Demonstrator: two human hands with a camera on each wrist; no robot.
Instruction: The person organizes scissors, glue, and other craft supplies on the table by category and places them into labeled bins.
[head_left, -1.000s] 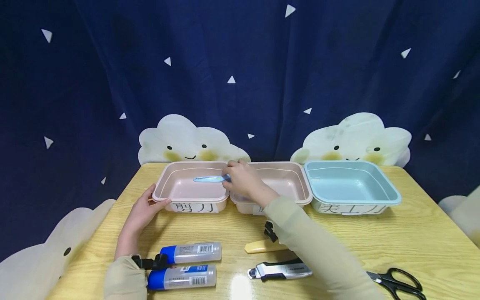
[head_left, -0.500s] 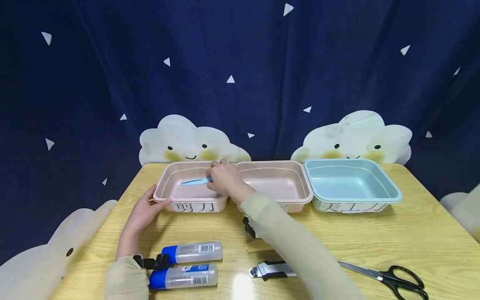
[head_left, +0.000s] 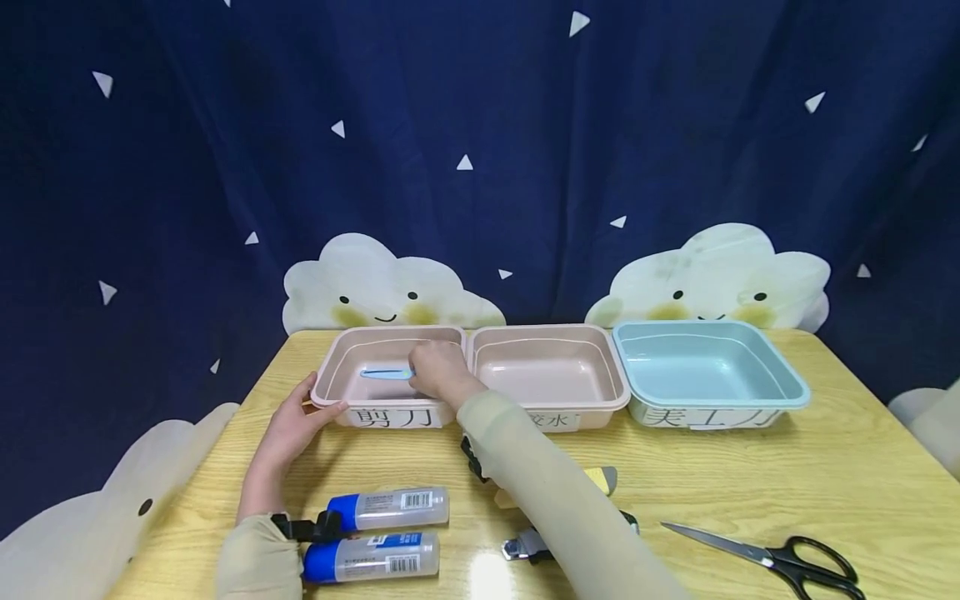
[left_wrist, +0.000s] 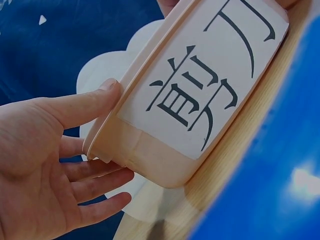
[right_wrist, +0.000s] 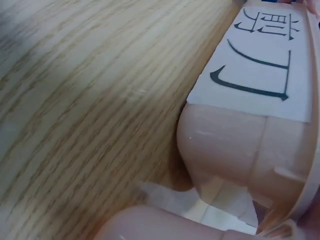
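Observation:
My left hand (head_left: 292, 419) holds the left corner of a pink plastic bin (left_wrist: 150, 150), thumb on its front rim and fingers around the end. A white label reading 剪刀 is on the bin's front. Inside that bin, low over its floor, my right hand (head_left: 441, 371) grips a pair of light-blue scissors (head_left: 384, 374). The slim blades point left; the handles are hidden in the hand. In the right wrist view, the bin's labelled front and corner show, but the scissors are out of sight.
A second pink bin (head_left: 551, 406) and a blue bin (head_left: 797, 398) stand alongside to the right. Nearer lie two blue-capped glue bottles (head_left: 397, 508), a yellow box cutter (head_left: 600, 478) and a silver-black one (head_left: 528, 546), both partly under my right sleeve, and black-handled scissors (head_left: 765, 557).
My right hand has moved left from over the gap between the pink bins and down into the left one, carrying the light-blue scissors. The left hand stays on the bin.

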